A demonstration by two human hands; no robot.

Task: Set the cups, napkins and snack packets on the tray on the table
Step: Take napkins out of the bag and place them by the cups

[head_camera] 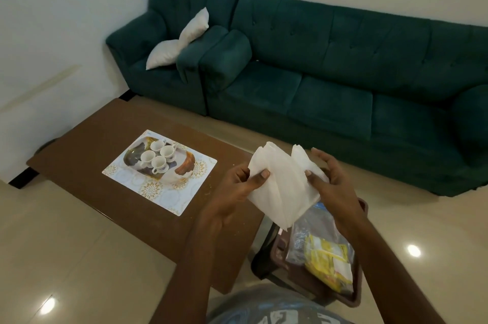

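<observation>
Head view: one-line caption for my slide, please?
Both hands, left and right, hold napkins beside a table whose tray carries four cups.

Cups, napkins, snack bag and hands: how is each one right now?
Four white ceramic cups: upright, together on the patterned tray.
White paper napkins: held up between both hands.
Clear plastic snack bag: lying off the table.
Left hand: gripping napkins.
Right hand: gripping napkins.
</observation>
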